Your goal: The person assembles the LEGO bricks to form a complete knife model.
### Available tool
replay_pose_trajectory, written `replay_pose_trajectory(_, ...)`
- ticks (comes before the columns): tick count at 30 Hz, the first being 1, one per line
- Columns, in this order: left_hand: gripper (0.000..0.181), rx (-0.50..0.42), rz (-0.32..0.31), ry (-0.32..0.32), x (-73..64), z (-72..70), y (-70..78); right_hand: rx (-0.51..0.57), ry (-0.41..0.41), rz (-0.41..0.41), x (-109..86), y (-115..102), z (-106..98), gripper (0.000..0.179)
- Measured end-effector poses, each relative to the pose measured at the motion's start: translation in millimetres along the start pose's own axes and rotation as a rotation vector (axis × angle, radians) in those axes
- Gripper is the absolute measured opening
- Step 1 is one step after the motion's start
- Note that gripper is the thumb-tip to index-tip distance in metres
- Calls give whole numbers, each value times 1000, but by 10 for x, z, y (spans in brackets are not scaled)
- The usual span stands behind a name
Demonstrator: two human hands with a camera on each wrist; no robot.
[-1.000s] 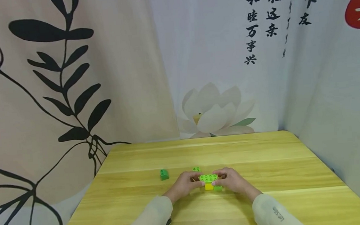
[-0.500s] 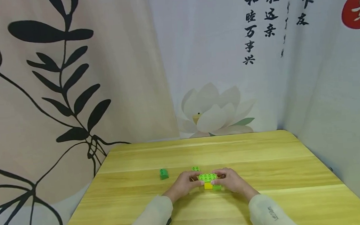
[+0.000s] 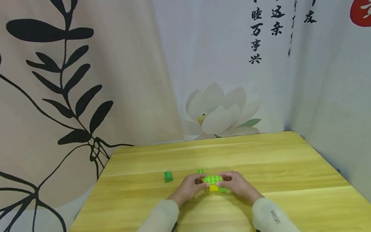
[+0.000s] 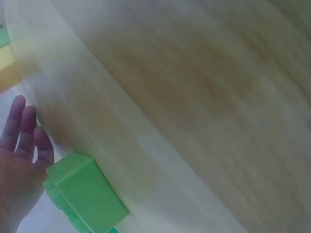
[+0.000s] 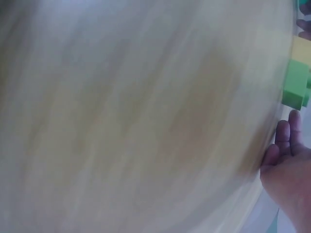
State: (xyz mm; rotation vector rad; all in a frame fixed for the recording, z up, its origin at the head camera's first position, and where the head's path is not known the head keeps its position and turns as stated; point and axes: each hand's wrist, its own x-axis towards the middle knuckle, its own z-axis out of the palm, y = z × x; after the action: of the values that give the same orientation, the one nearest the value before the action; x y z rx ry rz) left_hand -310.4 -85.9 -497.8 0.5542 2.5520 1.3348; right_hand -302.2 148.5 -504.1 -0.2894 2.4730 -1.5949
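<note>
A light green brick [image 3: 213, 179] with several studs on top lies between my two hands in the head view. My left hand [image 3: 190, 188] pinches its left end between thumb and fingers, and my right hand [image 3: 237, 185] pinches the right end. Below it shows a yellow brick [image 3: 213, 188], with a green brick [image 3: 222, 190] at its lower right. In the right wrist view, the green brick [image 5: 295, 83] adjoins the yellow brick [image 5: 302, 49], close to the fingers of my right hand [image 5: 289, 170]. The left wrist view has my left hand [image 4: 22, 167] below the yellow brick [image 4: 7, 70].
Behind the hands sits another light green brick [image 3: 201, 171]. Farther left is a darker green brick [image 3: 168, 177] with a curved side. A green brick [image 4: 90, 191] lies near the hand in the left wrist view. The wooden table [image 3: 256, 154] meets printed curtains [image 3: 137, 79] at the back.
The head view has shifted slightly, and my right forearm has come inward a little. Both hands keep the same hold on the light green brick.
</note>
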Motion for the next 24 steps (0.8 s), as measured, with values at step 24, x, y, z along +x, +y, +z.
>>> replay_pose_trajectory(24,43,-71,-55,30,-23,51,56,74,70,85,-70,-97,54,43)
